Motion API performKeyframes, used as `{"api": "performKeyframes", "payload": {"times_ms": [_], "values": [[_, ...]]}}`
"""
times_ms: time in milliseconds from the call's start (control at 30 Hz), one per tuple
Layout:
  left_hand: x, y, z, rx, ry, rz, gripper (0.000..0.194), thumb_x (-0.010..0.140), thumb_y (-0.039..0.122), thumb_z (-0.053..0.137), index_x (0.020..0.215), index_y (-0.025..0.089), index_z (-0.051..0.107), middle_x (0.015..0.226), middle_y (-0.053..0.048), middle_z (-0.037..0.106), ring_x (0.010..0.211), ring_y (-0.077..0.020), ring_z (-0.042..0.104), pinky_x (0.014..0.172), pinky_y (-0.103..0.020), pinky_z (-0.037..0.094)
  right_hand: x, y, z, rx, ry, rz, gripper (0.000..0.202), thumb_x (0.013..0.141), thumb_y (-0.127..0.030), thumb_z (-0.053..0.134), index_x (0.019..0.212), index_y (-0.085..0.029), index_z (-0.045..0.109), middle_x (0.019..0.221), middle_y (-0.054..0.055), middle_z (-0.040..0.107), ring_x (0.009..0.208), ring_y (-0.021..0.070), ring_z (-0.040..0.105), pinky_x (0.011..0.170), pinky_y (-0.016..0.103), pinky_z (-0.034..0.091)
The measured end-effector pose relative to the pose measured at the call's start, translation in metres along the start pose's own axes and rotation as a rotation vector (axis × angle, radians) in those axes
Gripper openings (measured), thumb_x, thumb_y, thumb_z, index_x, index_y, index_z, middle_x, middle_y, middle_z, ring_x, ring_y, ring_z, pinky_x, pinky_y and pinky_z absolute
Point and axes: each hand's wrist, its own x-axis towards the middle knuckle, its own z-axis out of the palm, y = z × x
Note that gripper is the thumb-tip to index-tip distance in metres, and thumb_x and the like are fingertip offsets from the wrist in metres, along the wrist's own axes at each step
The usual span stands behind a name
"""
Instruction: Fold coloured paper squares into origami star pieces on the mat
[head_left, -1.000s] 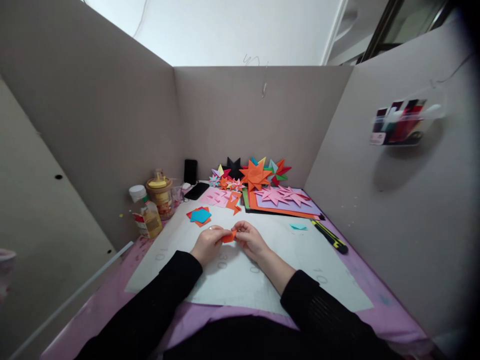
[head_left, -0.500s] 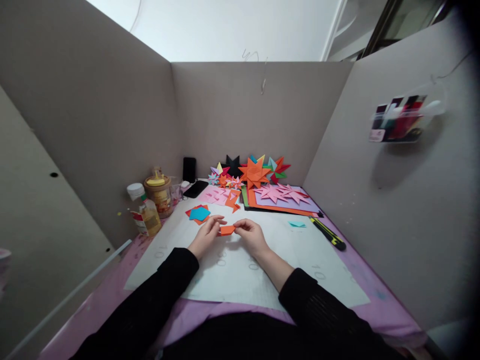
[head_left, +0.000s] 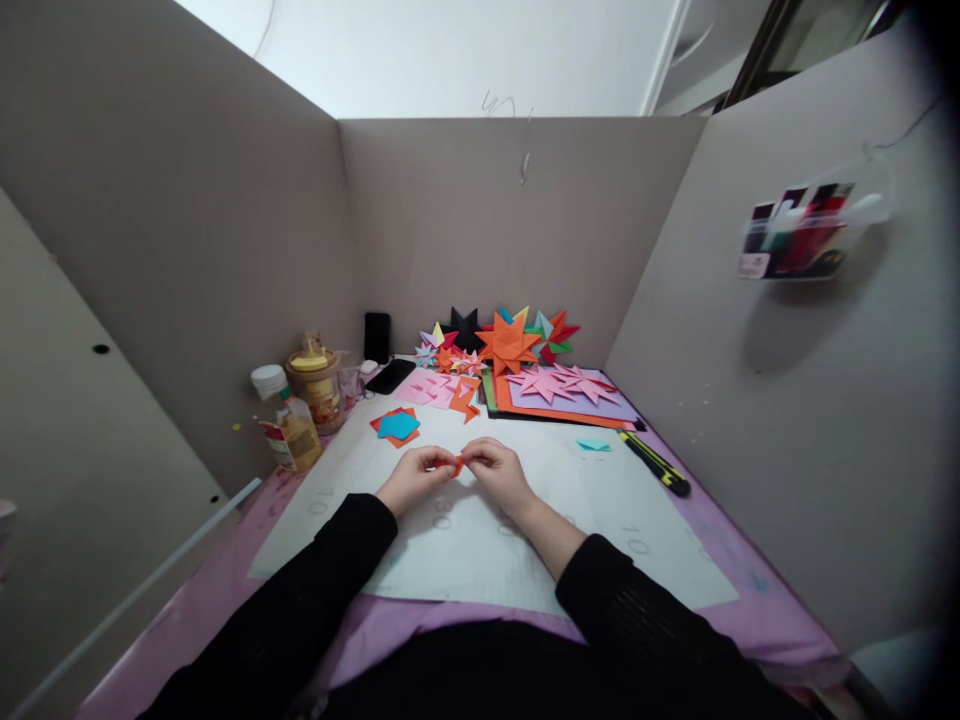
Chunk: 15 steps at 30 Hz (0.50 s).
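Note:
A small folded piece of orange paper [head_left: 459, 466] is pinched between my two hands, just above the white sheet [head_left: 480, 570]. My left hand [head_left: 415, 477] grips it from the left with thumb and fingers, and my right hand [head_left: 498, 473] pinches it from the right. The fingers cover most of the paper, so its exact shape is hidden. Beyond my left hand lies a stack of blue and orange paper pieces [head_left: 398, 426]. A light-teal folded paper [head_left: 593, 445] rests to the right of my right hand.
A yellow-black utility knife [head_left: 654, 465] lies at the right edge. At the back are folded paper stars [head_left: 508, 345], pink stars [head_left: 541, 384] on coloured sheets, pink paper pieces [head_left: 424, 388] and a dark phone [head_left: 391, 377]. A glue bottle [head_left: 294, 432] and jar [head_left: 319, 392] stand left.
My left hand's fingers have closed in, and the hands are closer together. The orange paper, earlier showing a flat face, is now mostly hidden between the fingertips.

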Motion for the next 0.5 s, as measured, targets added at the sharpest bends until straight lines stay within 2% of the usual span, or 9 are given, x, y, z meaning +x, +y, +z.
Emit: {"api": "performKeyframes", "payload": {"times_ms": [233, 367, 500], "values": [[0.0000, -0.0024, 0.0002, -0.073, -0.016, -0.014, 0.021, 0.075, 0.030, 0.058, 0.085, 0.012, 0.063, 0.074, -0.004, 0.063, 0.063, -0.0123, 0.056, 0.061, -0.024, 0.044, 0.0025, 0.0036, -0.0046, 0.111, -0.106, 0.168, 0.007, 0.066, -0.022, 0.065, 0.073, -0.019, 0.066, 0.073, 0.002, 0.064, 0.068, 0.0162, 0.059, 0.066, 0.029, 0.046], [-0.0005, -0.0003, 0.0012, -0.039, -0.020, 0.012, 0.021, 0.075, 0.030, 0.059, 0.087, 0.012, 0.060, 0.081, -0.005, 0.062, 0.071, -0.0138, 0.056, 0.065, -0.026, 0.045, 0.0031, 0.0036, -0.0057, 0.113, -0.082, 0.179, 0.009, 0.066, -0.025, 0.066, 0.072, -0.019, 0.066, 0.072, 0.002, 0.065, 0.067, 0.0157, 0.059, 0.065, 0.028, 0.045], [-0.0005, 0.0000, 0.0024, 0.053, 0.020, 0.077, 0.028, 0.065, 0.025, 0.067, 0.089, 0.015, 0.056, 0.088, -0.004, 0.057, 0.079, -0.0156, 0.054, 0.067, -0.025, 0.046, 0.0028, 0.0022, -0.0042, 0.112, -0.052, 0.196, 0.011, 0.067, -0.027, 0.065, 0.073, -0.018, 0.065, 0.071, 0.001, 0.063, 0.066, 0.0150, 0.057, 0.063, 0.027, 0.044]]}}
